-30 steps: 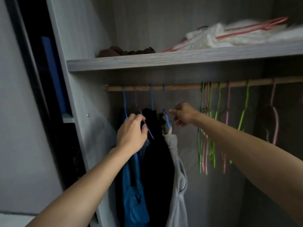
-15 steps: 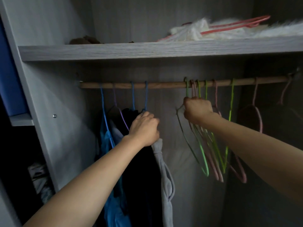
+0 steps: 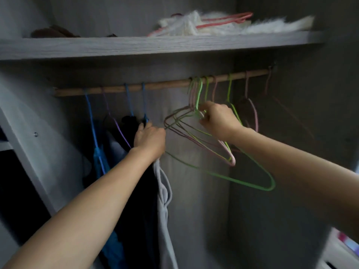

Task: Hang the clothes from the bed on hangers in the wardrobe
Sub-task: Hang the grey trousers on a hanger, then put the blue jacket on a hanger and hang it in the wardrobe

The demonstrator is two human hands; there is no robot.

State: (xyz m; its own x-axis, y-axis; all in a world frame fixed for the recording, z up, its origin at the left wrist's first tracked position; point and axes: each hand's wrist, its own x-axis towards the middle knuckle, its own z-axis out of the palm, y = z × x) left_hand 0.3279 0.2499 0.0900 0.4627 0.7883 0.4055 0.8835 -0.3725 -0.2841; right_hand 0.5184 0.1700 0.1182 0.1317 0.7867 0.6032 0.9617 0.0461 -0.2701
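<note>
A wooden rail [image 3: 167, 85] runs across the wardrobe. At its left end hang a blue garment [image 3: 101, 162], a black garment [image 3: 136, 191] and a grey top [image 3: 164, 200] on blue and purple hangers. My left hand [image 3: 150, 139] grips the top of the grey garment's hanger. My right hand [image 3: 215, 118] pinches the neck of a green hanger [image 3: 242, 180] in a bunch of empty green and pink hangers [image 3: 206, 140], swung out to the left on the rail.
A grey shelf [image 3: 155, 45] above the rail carries white fluffy fabric [image 3: 223, 26], a red hanger [image 3: 229, 19] and a brown item [image 3: 52, 33]. More pink hangers [image 3: 252, 111] hang further right. The wardrobe's side panel [image 3: 38, 142] stands at the left.
My right hand went from the blue hanger to the empty hangers and swung them out to the left. My left hand shifted from the purple hanger to the grey garment's hanger. The camera moved closer.
</note>
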